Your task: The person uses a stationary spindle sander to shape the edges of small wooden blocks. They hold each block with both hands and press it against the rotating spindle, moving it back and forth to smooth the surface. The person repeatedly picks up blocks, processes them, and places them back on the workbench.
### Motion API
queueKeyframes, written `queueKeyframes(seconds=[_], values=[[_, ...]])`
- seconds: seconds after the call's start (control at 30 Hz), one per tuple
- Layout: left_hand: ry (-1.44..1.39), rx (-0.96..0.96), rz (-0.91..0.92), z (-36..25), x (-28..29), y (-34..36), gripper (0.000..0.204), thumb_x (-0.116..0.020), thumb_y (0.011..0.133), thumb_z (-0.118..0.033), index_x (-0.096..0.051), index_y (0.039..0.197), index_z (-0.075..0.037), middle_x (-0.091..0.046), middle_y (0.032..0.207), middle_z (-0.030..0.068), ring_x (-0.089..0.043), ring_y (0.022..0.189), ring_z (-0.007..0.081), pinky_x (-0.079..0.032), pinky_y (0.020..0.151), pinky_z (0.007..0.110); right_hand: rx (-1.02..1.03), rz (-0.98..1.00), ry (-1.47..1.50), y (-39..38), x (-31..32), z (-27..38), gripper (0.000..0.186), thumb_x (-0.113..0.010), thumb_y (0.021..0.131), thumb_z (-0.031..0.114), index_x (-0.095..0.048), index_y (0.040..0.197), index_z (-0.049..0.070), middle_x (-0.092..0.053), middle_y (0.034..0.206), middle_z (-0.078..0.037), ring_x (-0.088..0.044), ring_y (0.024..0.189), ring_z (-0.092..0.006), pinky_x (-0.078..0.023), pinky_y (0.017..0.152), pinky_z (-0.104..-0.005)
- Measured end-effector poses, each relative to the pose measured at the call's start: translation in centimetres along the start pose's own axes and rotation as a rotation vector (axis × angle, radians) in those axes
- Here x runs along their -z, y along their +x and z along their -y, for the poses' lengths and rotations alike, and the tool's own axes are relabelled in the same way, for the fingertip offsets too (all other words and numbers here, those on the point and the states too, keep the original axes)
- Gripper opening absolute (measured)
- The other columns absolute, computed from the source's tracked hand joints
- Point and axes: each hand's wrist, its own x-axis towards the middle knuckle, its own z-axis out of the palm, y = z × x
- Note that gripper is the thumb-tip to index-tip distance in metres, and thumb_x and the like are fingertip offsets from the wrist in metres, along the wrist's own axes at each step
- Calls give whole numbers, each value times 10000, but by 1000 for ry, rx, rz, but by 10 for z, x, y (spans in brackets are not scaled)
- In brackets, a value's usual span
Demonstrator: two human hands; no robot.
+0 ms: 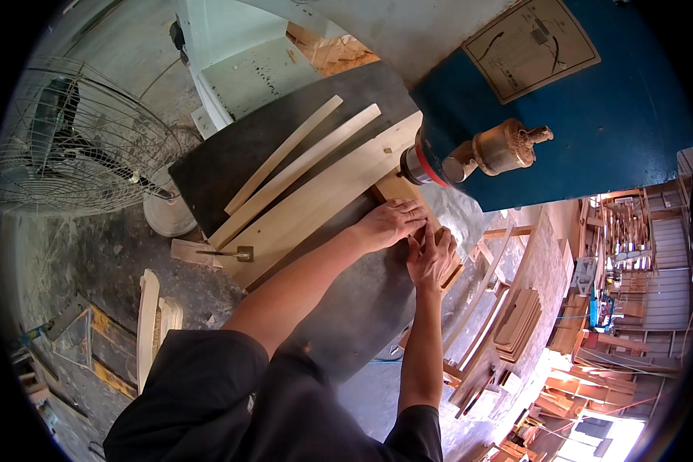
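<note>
A short wooden piece lies on the dark machine table, its far end close to a round metal machine head with a red ring. Over its middle, my left hand presses down with the fingers together. My right hand sits just beside it, fingers bent and pinched onto the same piece, the fingertips of both hands almost meeting. The hands hide much of the wood between them. To their left a wide board runs diagonally across the table, with a small metal fitting at its near end.
Two narrow wooden strips lie left of the board. A blue machine body carries a dusty cylindrical part at upper right. A caged fan stands at left. Stacked boards rest on a bench at right.
</note>
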Motion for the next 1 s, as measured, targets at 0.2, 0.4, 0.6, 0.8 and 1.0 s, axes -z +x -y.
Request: queueKeyframes(seconds=[0.2,0.4,0.6,0.8,1.0], values=[[-12,-4,-15,1,-1,2,374,-715,958,-184,-737,1317,-80,-677,1466,72,-559,1457,274,-425,1226,443,18,-14,-1,2,-2,-3,607,-820,887,318,-687,1453,144,-543,1455,-309,-515,1311,-527,-420,1139,-604],[-22,-8,-13,2,-2,3,382,-717,952,-182,-727,1320,-77,-670,1470,74,-551,1462,275,-419,1225,442,23,-20,-13,3,-1,-3,594,-818,876,297,-696,1433,132,-546,1442,-300,-521,1296,-523,-429,1128,-600],[-14,-16,0,3,-3,4,388,-714,955,-184,-724,1328,-75,-670,1472,79,-553,1461,278,-419,1226,443,31,-29,-19,4,-2,-4,597,-819,868,290,-698,1431,134,-544,1446,-295,-521,1298,-518,-434,1123,-595],[2,-4,6,3,-4,5,386,-687,988,-197,-723,1354,-80,-665,1494,79,-553,1465,280,-419,1230,445,15,-14,-14,5,-2,-5,590,-820,881,308,-698,1433,139,-549,1443,-296,-524,1292,-518,-440,1117,-594],[6,14,58,5,-6,6,391,-660,1018,-216,-712,1386,-97,-645,1529,67,-524,1497,262,-389,1259,438,20,-16,-30,7,-2,-6,570,-813,907,330,-694,1432,145,-551,1441,-298,-527,1288,-517,-444,1108,-592]])
